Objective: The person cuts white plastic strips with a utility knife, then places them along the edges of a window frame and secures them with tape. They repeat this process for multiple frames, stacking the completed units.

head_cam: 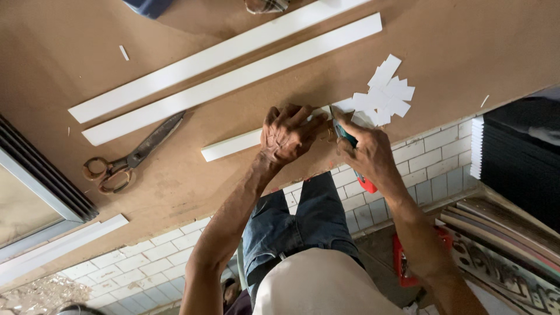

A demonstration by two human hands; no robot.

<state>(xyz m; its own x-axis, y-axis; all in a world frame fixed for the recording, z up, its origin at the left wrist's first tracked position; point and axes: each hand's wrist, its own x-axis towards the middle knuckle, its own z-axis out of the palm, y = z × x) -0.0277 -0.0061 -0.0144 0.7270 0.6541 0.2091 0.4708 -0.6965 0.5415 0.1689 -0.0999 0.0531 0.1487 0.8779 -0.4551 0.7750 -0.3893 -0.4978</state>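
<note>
— What were the hands doing when you looked over?

— The left hand (286,135) lay palm down, fingers spread and bent, pressing on a long white strip (233,146) at the near edge of the tabletop (70,64). The right hand (364,153) was closed around a cutter with a teal and red handle (356,160), its tip at the strip just beside the left fingers.

— How would that strip handle?

— Light and fairly stiff, I'd judge, but thin enough to slide or snap; best held flat, close to the blade.

— And around them?

— A pile of small white offcuts (385,93) lay just past the cutter. Two longer white strips (233,67) ran side by side farther in, and old scissors (131,157) lay toward the left, well apart from the hands.
</note>
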